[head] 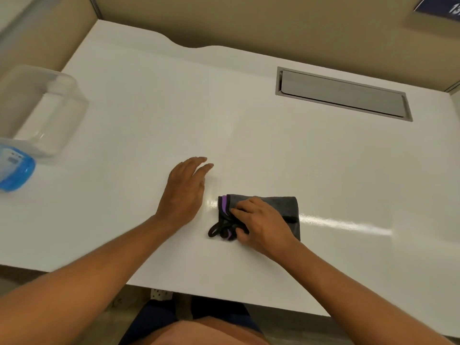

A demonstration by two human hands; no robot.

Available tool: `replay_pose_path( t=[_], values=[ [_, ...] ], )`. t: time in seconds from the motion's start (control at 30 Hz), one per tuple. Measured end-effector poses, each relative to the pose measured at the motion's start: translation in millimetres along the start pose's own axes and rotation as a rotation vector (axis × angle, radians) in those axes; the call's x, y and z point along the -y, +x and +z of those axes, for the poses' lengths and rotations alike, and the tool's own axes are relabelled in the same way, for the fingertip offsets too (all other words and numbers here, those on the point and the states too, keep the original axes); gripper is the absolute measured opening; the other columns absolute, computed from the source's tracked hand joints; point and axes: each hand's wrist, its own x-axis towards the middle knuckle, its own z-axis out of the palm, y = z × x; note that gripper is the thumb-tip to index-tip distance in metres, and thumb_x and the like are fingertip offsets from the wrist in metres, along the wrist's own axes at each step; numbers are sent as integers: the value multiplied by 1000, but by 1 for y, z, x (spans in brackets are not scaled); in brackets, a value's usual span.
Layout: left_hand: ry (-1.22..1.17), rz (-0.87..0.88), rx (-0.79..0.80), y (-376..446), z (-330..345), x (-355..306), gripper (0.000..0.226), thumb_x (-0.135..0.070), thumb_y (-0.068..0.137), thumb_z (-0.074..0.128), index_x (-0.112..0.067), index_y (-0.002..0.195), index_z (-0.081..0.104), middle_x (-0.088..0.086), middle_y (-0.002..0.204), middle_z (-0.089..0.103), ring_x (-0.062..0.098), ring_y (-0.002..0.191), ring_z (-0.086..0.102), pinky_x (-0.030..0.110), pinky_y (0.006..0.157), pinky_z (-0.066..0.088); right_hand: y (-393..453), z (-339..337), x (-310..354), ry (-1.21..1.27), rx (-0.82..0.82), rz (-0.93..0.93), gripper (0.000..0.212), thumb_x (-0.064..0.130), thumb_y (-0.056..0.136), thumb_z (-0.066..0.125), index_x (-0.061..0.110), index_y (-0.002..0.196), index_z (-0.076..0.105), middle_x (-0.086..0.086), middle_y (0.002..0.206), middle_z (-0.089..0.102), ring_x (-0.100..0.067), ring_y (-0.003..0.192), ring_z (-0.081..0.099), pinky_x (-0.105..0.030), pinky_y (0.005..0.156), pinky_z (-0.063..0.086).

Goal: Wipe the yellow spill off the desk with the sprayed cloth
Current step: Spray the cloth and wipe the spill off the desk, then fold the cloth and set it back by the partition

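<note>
A folded grey cloth (286,206) with purple and black edging lies on the white desk (149,120), near its front edge. My right hand (261,224) presses down on the cloth, fingers curled over its left edge. My left hand (185,189) rests flat on the desk just left of the cloth, fingers apart and holding nothing. No yellow spill shows on the desk; a wet shiny streak (343,224) runs to the right of the cloth.
A clear plastic container (44,108) stands at the desk's left side, with a blue-and-white bottle (15,170) in front of it. A grey cable hatch (343,93) is set into the desk at the back right. Beige partition walls enclose the desk.
</note>
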Motion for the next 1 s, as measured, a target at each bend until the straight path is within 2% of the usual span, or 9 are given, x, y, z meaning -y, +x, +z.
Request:
replay_pose_path(
  t=[0.17,0.23,0.3,0.33,0.47,0.6,0.77,0.9,1.0],
  values=[
    [-229,-122,63,-39,-17,-3,36,-6,108,50,-18,134,72,-3,146,62,11,140,48,11,115,34,11,0,-2,86,-28,50,16,19,92,68,12,100,80,-2,95,77,-25,92,64,-44,76,57],
    [-308,-177,102,-43,-24,-2,35,-8,109,51,-21,133,73,-8,144,63,7,139,51,19,117,39,13,-13,-6,294,-42,161,11,21,86,71,21,92,80,6,86,76,-16,85,65,-36,74,57],
    [-418,-227,158,-41,-34,0,34,-12,109,54,-26,135,71,-17,144,63,-2,135,55,31,117,45,13,-34,-11,623,-29,262,21,23,78,74,33,94,83,14,89,80,-7,86,72,-15,71,55],
    [-491,-249,211,-39,-39,0,35,-14,109,56,-30,138,69,-23,144,62,-10,133,54,31,117,46,15,-46,-13,771,-24,271,25,23,77,73,37,95,84,15,92,81,-5,88,74,-13,72,55],
    [-839,-303,429,-19,-66,-11,36,-26,110,58,-30,145,67,-19,144,69,0,137,61,33,121,43,28,-76,-7,1311,41,214,25,14,95,68,19,115,83,-8,109,82,-20,108,77,-27,87,62],
    [-1015,-322,411,0,-101,-17,34,-36,109,54,-23,131,77,-1,132,78,17,129,70,37,112,53,44,-90,12,1707,64,199,31,24,99,70,10,127,77,-11,122,78,-24,113,74,-34,94,62],
    [-1033,-391,295,13,-141,-10,31,-39,101,63,-18,116,80,8,119,79,18,109,73,38,91,60,65,-97,32,2088,23,230,33,21,94,66,8,120,80,-15,124,75,-27,116,73,-38,97,61],
    [-1033,-485,212,13,-163,1,28,-36,107,61,-17,114,81,4,112,80,16,102,72,36,81,58,91,-101,43,1977,61,230,43,34,94,65,14,132,73,-16,133,69,-32,121,67,-52,103,56],
    [-1064,-560,154,15,-179,15,27,-36,107,60,-21,112,82,1,113,81,16,102,74,38,81,60,118,-106,63,1695,73,176,40,37,92,80,33,132,72,-4,134,75,-25,120,74,-43,92,64]
  ],
)
